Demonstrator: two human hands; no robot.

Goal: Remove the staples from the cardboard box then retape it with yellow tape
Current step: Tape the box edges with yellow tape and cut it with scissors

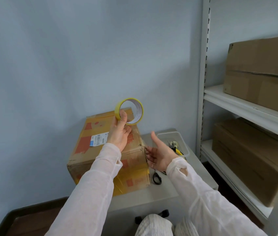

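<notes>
In the head view, your left hand (pixel 119 132) is raised over the box (pixel 90 150) and pinches the lower left rim of the yellow tape (pixel 117 111), thumb inside the ring and fingers curled behind it. The roll stands on edge in the air with its hole facing you, at about twelve o'clock from the box top and clear of it. Your right hand (pixel 160 154) is at three o'clock from the box, palm turned left, thumb up, fingers loosely spread and holding nothing. Its fingertips (pixel 147 153) are at the box's near right corner; you cannot tell whether they touch the cardboard. The box sits on the left part of a grey table (pixel 169 193), tilted a little, with a white label (pixel 99 138) on top, orange print, and yellow tape already across its near face and far top edge. At four o'clock from the box, black scissors (pixel 157 178) lie on the table just beside it. At two o'clock stands a clear tub (pixel 184 143) with yellow-handled pliers (pixel 175 149) inside. A white shelf (pixel 237 103) fills the right side, with one brown carton (pixel 261 72) on its upper board and another (pixel 247 154) below. Your knees (pixel 153 225) show at six o'clock.
</notes>
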